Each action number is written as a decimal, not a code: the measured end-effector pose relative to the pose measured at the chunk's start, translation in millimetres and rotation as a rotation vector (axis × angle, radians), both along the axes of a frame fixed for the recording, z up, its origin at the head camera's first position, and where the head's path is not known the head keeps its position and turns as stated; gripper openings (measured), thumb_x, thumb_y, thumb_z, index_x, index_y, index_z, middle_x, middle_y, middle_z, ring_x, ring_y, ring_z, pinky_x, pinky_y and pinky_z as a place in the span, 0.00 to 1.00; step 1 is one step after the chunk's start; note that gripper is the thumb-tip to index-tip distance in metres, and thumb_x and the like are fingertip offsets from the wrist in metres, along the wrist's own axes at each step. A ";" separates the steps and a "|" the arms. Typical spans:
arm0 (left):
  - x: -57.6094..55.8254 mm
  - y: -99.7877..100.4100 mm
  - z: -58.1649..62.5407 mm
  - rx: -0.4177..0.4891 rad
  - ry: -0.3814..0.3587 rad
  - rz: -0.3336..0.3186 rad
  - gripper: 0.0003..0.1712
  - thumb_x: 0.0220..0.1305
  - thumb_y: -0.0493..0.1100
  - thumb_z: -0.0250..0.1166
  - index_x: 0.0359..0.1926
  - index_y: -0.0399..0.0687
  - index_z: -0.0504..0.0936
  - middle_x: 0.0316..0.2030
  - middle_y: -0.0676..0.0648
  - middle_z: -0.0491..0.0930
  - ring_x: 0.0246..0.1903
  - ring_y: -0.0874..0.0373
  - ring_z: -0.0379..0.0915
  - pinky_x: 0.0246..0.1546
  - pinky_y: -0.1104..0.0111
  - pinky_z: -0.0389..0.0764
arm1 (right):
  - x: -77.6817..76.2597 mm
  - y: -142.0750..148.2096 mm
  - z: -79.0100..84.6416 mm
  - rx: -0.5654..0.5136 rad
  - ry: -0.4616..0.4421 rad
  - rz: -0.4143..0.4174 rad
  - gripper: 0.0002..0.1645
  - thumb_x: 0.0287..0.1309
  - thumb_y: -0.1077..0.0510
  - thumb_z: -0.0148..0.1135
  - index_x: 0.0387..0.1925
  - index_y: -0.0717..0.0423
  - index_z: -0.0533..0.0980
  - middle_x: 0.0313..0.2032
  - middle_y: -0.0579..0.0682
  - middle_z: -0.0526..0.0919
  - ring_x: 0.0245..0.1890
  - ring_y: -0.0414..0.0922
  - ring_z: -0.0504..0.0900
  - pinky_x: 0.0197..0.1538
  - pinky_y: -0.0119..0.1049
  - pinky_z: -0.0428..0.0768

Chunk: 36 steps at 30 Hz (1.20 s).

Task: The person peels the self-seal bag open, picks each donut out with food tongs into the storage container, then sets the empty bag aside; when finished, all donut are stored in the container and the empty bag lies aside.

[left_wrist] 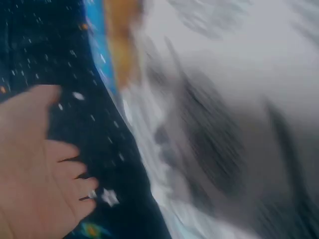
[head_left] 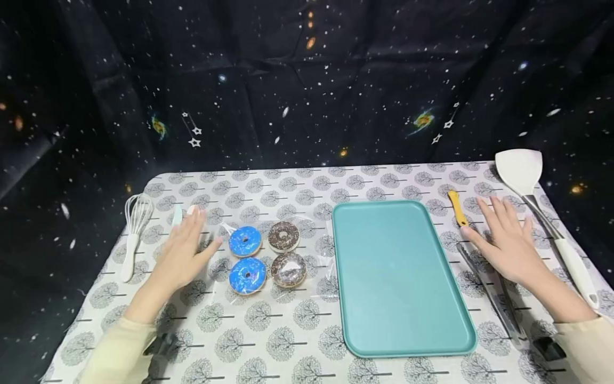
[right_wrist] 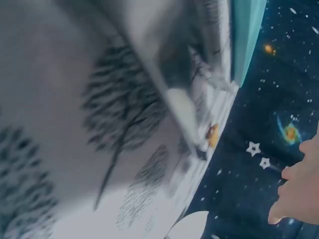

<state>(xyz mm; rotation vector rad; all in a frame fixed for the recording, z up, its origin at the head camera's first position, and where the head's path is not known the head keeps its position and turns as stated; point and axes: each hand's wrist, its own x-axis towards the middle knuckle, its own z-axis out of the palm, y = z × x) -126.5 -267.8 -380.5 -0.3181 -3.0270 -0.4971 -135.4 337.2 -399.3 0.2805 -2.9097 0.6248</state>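
Note:
My left hand (head_left: 184,256) is held palm down with fingers spread, near a light-blue tip (head_left: 177,214) and a white tip that show past its fingers; the rest of them is hidden. A white whisk (head_left: 132,234) lies to its left. On its right, blue-iced donuts (head_left: 245,241) and chocolate donuts (head_left: 283,237) sit in clear plastic wrap. My right hand (head_left: 510,248), fingers spread, is above metal tongs (head_left: 489,298), beside a yellow handle (head_left: 458,208) and a white turner (head_left: 519,168). In the wrist views, the left hand (left_wrist: 45,169) and right hand (right_wrist: 299,184) hold nothing.
A teal tray (head_left: 403,277) lies between the donuts and the tongs. The tree-print tablecloth (head_left: 288,341) covers the table, and a dark star-patterned cloth (head_left: 268,80) hangs behind it. Whether either hand touches the table is hard to tell.

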 end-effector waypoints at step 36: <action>-13.2 138.1 21.2 -0.139 -0.435 -0.236 0.51 0.55 0.56 0.64 0.70 0.35 0.50 0.72 0.40 0.41 0.70 0.41 0.38 0.69 0.51 0.48 | -125.6 -257.3 19.7 0.106 -0.206 0.661 0.21 0.60 0.68 0.55 0.55 0.59 0.73 0.57 0.55 0.75 0.59 0.52 0.72 0.64 0.44 0.68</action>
